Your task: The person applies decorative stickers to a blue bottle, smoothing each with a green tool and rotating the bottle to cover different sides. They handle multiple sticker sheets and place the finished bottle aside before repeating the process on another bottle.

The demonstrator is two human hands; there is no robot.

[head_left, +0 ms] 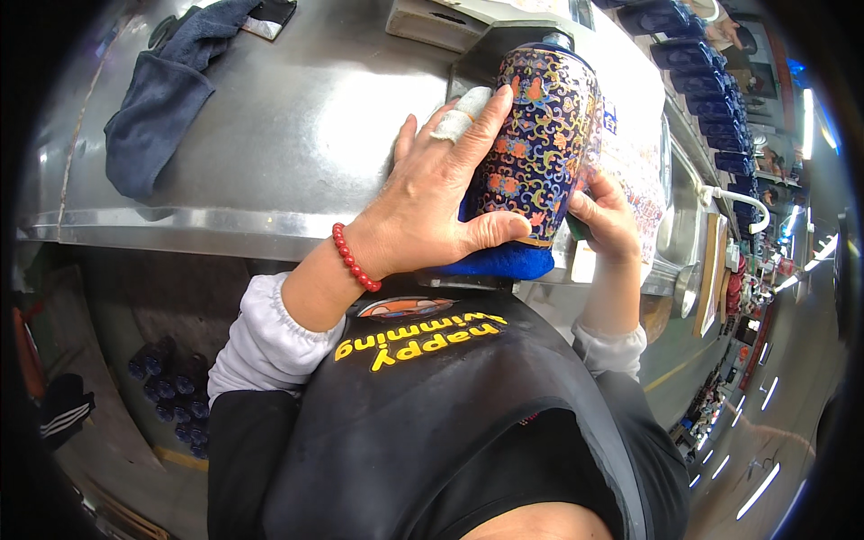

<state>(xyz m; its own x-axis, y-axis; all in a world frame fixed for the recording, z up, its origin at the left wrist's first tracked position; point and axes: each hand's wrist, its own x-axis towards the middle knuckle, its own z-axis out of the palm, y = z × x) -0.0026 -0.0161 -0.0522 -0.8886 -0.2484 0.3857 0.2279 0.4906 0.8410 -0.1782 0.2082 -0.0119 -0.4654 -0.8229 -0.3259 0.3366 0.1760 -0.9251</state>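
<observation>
A dark blue vase with a dense pattern of gold scrolls and orange flowers lies on its side before me. Its narrow end points away, and its near end is by a bright blue cloth or pad. My left hand rests on the vase's left side with fingers and thumb spread; one finger has a white wrapping. Against the right flank of the vase, my right hand is closed, thumb bent in. A small dark green piece shows below that thumb; what it is I cannot make out.
A grey-blue towel lies on the metal worktop at the left. Patterned sheets and a metal basin with a white curved pipe are at the right. Rows of dark blue vessels stand beyond.
</observation>
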